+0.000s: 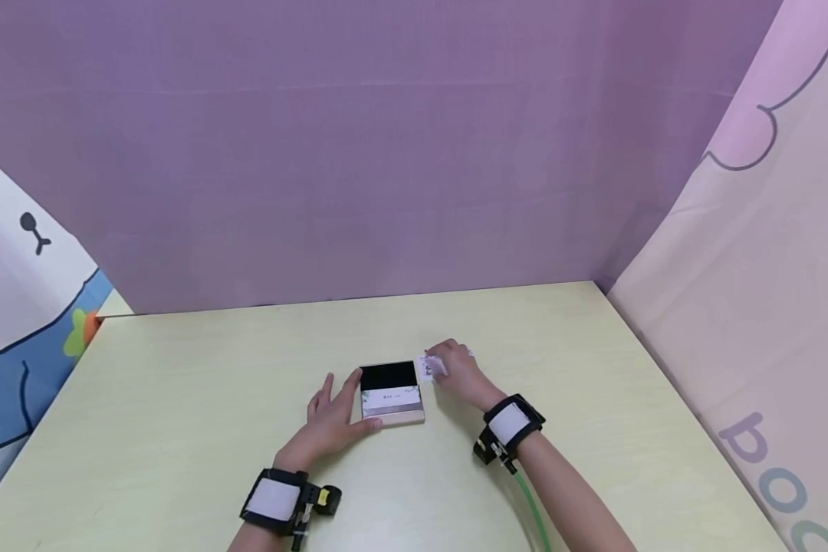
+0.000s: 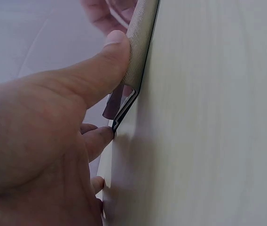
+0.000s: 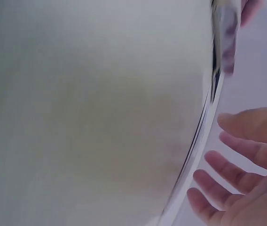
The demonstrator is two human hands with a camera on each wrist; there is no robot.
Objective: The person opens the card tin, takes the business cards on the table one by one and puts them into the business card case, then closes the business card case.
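Right now the left hand [image 1: 333, 424] lies flat on the pale surface [image 1: 179, 429], fingers spread wide, its thumb pressing the left side of a small box [image 1: 391, 392]. That box sits in the middle of the surface. Just right of it, the right hand [image 1: 458, 373] pinches a little white card [image 1: 428, 368] beside the box's far corner.

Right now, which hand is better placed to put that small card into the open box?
Probably the right hand: it pinches the small card just beside the box's right edge. The left hand lies open with its thumb against the box's left side, steadying it, so it is busy.
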